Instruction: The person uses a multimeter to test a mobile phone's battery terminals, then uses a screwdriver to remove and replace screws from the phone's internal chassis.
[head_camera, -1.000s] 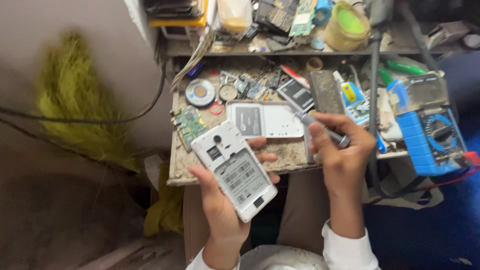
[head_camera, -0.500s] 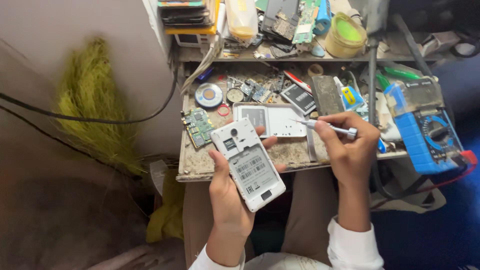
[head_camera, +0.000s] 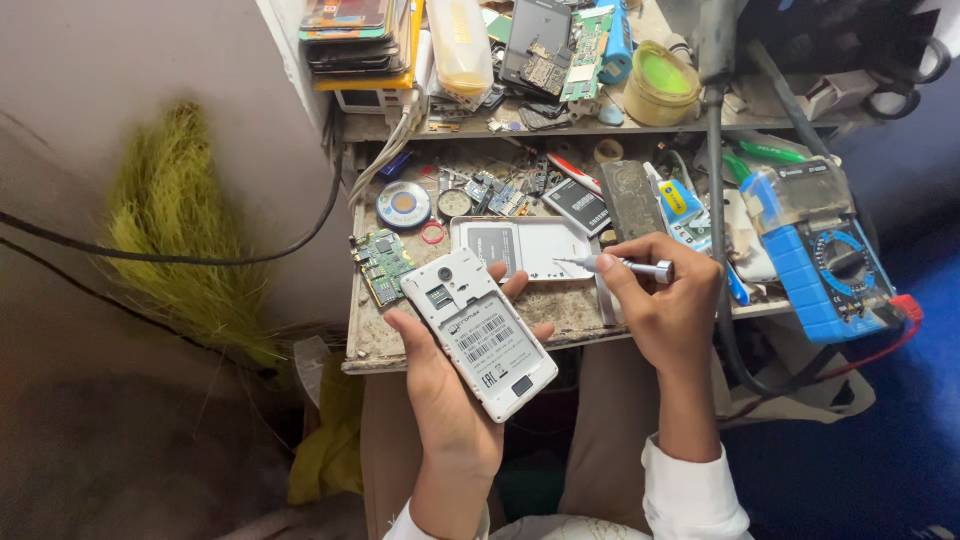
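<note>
Left hand (head_camera: 440, 375) cradled the white phone (head_camera: 480, 332), back cover off, above the near edge of the workbench (head_camera: 400, 345); right hand (head_camera: 665, 300) pinched a small screwdriver (head_camera: 620, 266), tip aimed left toward it. Risk: the tip might slip off a tiny screw. Blue multimeter (head_camera: 825, 265) sat right; the loose back cover (head_camera: 525, 247) and green circuit board (head_camera: 380, 265) crowded the bench behind.

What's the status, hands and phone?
Left hand grips white phone, back cover off. Right hand holds screwdriver, tip off the phone. Nothing between.
</note>
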